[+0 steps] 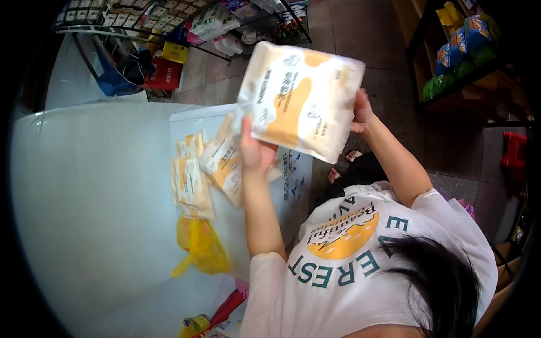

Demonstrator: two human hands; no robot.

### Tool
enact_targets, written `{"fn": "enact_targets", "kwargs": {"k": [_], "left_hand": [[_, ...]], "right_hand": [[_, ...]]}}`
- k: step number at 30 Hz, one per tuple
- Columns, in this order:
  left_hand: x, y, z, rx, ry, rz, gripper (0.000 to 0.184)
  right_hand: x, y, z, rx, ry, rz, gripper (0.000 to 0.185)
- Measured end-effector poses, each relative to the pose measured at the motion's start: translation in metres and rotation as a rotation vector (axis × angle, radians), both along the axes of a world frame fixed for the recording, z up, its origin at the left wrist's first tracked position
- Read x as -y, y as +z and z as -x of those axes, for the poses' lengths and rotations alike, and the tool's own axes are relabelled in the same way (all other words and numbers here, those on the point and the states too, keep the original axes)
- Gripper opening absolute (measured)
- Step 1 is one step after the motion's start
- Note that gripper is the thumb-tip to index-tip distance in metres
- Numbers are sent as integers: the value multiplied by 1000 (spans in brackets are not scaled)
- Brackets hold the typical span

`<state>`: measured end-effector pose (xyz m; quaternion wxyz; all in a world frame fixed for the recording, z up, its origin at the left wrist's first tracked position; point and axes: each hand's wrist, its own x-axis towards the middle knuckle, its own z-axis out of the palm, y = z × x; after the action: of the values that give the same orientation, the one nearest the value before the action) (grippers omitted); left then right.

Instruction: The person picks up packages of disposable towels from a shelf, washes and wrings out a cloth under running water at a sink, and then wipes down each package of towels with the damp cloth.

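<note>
Packets (190, 183) piled toward the worktop's (96, 197) far right corner, yellow bag (201, 245) just nearer, left hand (258, 152) pinching the raised large packet (301, 101) at its lower left, right hand (362, 112) gripping its right edge, fingers partly hidden.

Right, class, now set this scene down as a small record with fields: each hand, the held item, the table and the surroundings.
Left hand: grips the pack's near left corner
Right hand: grips its right side
Held item: one white and yellow-orange pack, raised beside the table
On table: similar packs, partly overlapping; yellow bag beside them
Surroundings: snack bags on a shelf, far right
</note>
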<state>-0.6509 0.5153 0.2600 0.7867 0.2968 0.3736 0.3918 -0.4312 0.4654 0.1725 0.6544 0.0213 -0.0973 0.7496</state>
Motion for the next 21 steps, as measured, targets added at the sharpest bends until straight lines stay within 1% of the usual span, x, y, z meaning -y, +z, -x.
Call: {"fn": "enact_targets", "kwargs": {"k": [1, 3, 4, 6, 7, 9, 10, 11, 13, 14, 15, 16, 17, 18, 19, 20, 21], "left_hand": [[-4, -6, -4, 5, -60, 7, 57], [-12, -7, -3, 63, -77, 32, 52], [-16, -10, -5, 69, -75, 29, 52], [-21, -17, -4, -325, 202, -96, 47], [-17, -20, -6, -324, 206, -99, 47], [-5, -30, -13, -775, 603, -361, 45], [1, -33, -13, -770, 523, -446, 46], [4, -35, -12, -768, 529, -445, 46], [8, -31, -13, -479, 83, -300, 51], [9, -33, -15, -420, 131, -316, 52], [13, -20, -19, -417, 136, -320, 52], [20, 2, -25, -239, 126, -283, 51], [27, 14, -27, -64, 114, -242, 53], [27, 16, -20, -93, 15, -269, 60], [28, 17, -20, -92, 18, -272, 60], [29, 18, -18, -98, 27, -293, 60], [30, 20, -19, -105, 34, -315, 60]], "right_hand": [[1, 5, -4, 167, 41, 140, 63], [-2, 20, -2, 330, 81, 215, 55], [-2, 27, -3, 336, 82, 212, 55], [-1, 35, -2, 468, -23, 248, 50], [-2, 36, -3, 469, -22, 245, 50], [-4, 34, -3, 850, -203, 300, 48], [-5, 38, -1, 981, -312, 244, 43], [-5, 40, 2, 1121, -417, 213, 39], [-4, 52, -1, 1516, -712, -113, 36], [-3, 58, -1, 1517, -710, -122, 36], [-2, 65, -2, 1721, -837, -238, 34], [-1, 70, -3, 1922, -968, -360, 32], [0, 74, -4, 1922, -969, -363, 32], [1, 78, -5, 2024, -1091, -490, 29], [2, 80, -6, 2118, -1214, -623, 27], [3, 80, -4, 2169, -1229, -686, 26], [3, 80, -3, 2166, -1231, -689, 26]]}}
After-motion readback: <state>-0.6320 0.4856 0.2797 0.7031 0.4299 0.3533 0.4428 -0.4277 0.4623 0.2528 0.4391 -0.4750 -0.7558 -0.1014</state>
